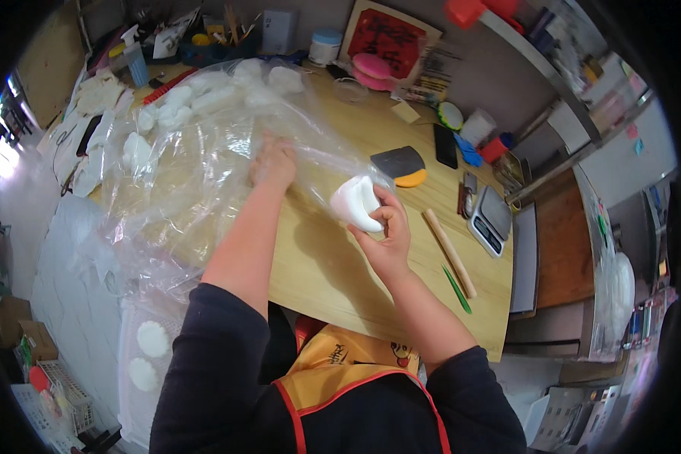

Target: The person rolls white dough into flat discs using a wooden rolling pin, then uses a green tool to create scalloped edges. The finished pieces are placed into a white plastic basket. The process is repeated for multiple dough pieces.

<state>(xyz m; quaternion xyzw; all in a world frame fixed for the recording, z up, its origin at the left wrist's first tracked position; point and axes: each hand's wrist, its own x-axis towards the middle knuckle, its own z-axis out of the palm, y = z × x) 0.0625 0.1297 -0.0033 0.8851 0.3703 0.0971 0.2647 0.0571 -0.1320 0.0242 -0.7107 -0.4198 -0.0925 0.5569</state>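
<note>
My right hand [389, 227] holds a thick, folded white soft piece [358, 203], fingers on its right side and thumb below, above the wooden table [329, 267]. Part of a clear plastic sheet [187, 181] reaches up to that piece. My left hand [273, 162] lies at the sheet, partly behind its film; whether the fingers pinch it cannot be told. Several white soft lumps [173, 108] sit under or inside the plastic at the table's far left. Right of my right hand lie a wooden rolling pin [448, 252] and a green pointed tool [457, 289].
A black scraper [398, 161] overlaps a yellow one [411, 178]. Farther right are a black phone [445, 146] and a digital scale [491, 218]. A spray bottle [136, 59] and a white jar [324, 48] stand at the back. White scalloped discs [154, 339] rest on a tray at lower left.
</note>
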